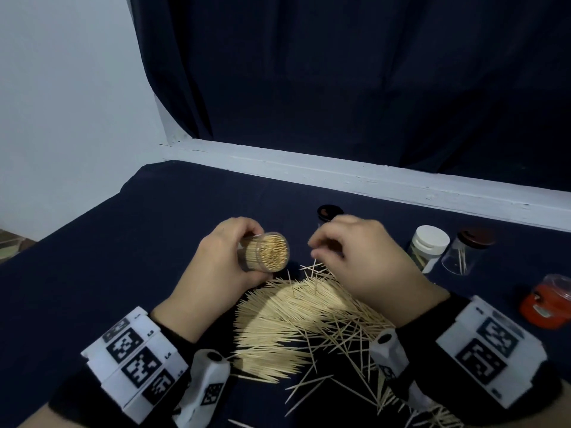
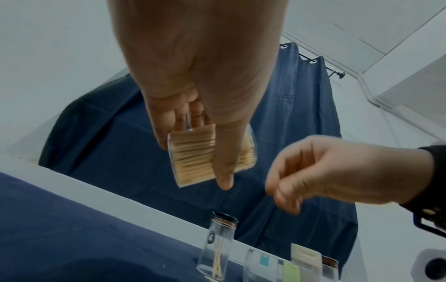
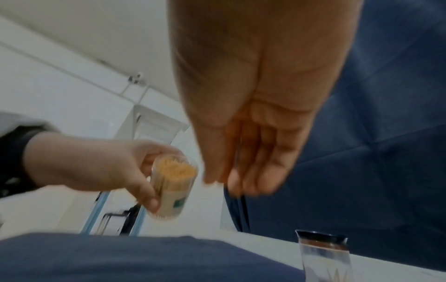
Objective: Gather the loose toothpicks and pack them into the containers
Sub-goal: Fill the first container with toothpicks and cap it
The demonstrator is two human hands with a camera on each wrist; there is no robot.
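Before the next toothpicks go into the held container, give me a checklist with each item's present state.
1. Left hand has a firm grip on the container: ok, fingers and thumb curl round it.
2. Container mouth uncovered and turned toward the right hand: ok.
3. Room left in the container: not ok, it looks packed full in the head view.
4. Right hand holds toothpicks: cannot tell, the fingertips are pinched but blurred.
5. Loose toothpicks within reach: ok, the pile lies under both hands.
6. Other containers available: ok, a nearly empty jar stands to the right.
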